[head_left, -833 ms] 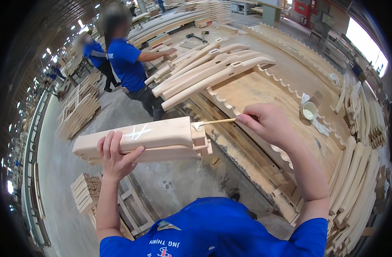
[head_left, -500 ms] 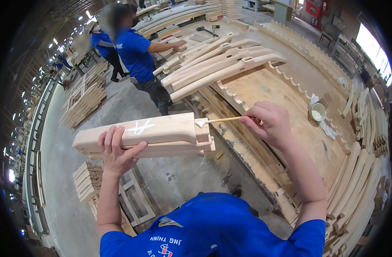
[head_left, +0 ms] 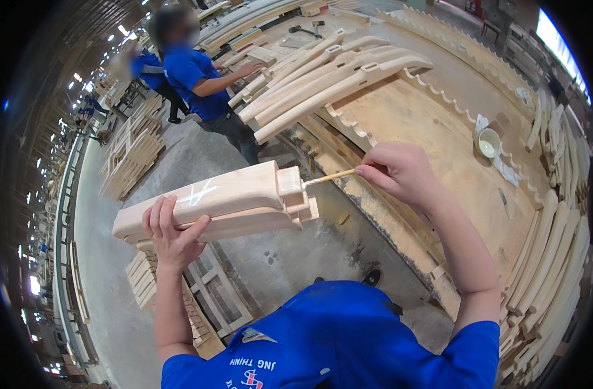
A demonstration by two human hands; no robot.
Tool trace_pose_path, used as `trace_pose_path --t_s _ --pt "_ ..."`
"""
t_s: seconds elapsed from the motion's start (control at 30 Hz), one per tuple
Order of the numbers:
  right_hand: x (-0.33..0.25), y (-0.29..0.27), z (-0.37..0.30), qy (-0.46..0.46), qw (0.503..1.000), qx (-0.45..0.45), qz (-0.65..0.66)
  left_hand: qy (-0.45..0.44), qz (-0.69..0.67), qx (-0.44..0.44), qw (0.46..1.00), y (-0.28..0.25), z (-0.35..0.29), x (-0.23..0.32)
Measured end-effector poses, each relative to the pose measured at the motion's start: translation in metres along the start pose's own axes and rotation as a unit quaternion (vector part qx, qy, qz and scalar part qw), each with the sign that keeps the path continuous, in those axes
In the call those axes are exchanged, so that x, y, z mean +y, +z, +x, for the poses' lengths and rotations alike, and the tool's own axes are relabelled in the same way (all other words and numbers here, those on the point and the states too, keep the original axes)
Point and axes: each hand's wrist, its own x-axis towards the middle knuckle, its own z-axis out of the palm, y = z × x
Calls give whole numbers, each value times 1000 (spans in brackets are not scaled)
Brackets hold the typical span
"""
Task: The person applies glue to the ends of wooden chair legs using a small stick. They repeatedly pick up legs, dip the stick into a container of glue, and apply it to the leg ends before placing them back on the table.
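Note:
My left hand (head_left: 173, 235) is closed around a bundle of pale wooden furniture parts (head_left: 238, 188), held level in front of me with a white chalk mark on top. Tenons (head_left: 289, 180) stick out of their right ends. In my right hand (head_left: 400, 172), a thin wooden stick (head_left: 335, 176) is pinched between thumb and fingers. The stick's left tip, whitish as if coated with glue, is at the end of the upper tenon; whether it touches there is hard to tell.
A wooden workbench (head_left: 400, 123) carries curved wooden parts (head_left: 329, 91), a white cup (head_left: 489, 143) on a rag, and a hammer (head_left: 303, 30). More curved parts (head_left: 543, 259) are stacked at right. A co-worker (head_left: 196, 81) in blue stands beyond the bench. Wooden frames (head_left: 137, 146) are piled on the floor.
The stick's tip has gone from the near-top face of the upper tenon to its right end. The wooden parts have tilted slightly, their right ends shifting left and showing more of the tenons.

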Motion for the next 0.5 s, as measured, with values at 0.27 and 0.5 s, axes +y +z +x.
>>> trace_pose_path --t_s 0.27,0.5 --pt "-3 2 -3 -41 997 -62 -26 -2 -2 -32 999 -2 -4 -1" --pt "1 -3 -14 32 995 -98 8 4 9 -25 1000 -1 -8 -3"
